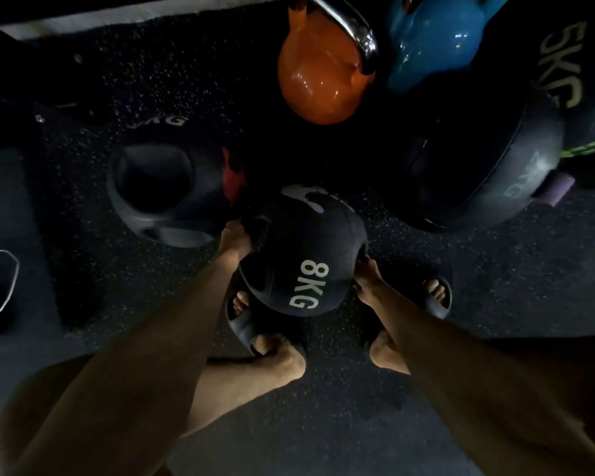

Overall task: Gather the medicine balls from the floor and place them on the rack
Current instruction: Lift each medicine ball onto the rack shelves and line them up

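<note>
A black medicine ball marked 8KG [298,259] is between my two hands, just above my feet. My left hand [236,240] grips its left handle recess and my right hand [366,274] grips its right side; the fingers are hidden in the recesses. A second black handled ball [165,197] with a red mark lies on the floor to the left. A third black ball [474,173] sits at the right, and a ball marked 5KG [564,60] is at the top right edge. No rack is in view.
An orange kettlebell [318,80] with a chrome handle and a blue kettlebell [433,42] stand on the speckled rubber floor [495,269] ahead. My feet in black slides [438,298] are under the ball. A grey mat [7,207] lies at the left.
</note>
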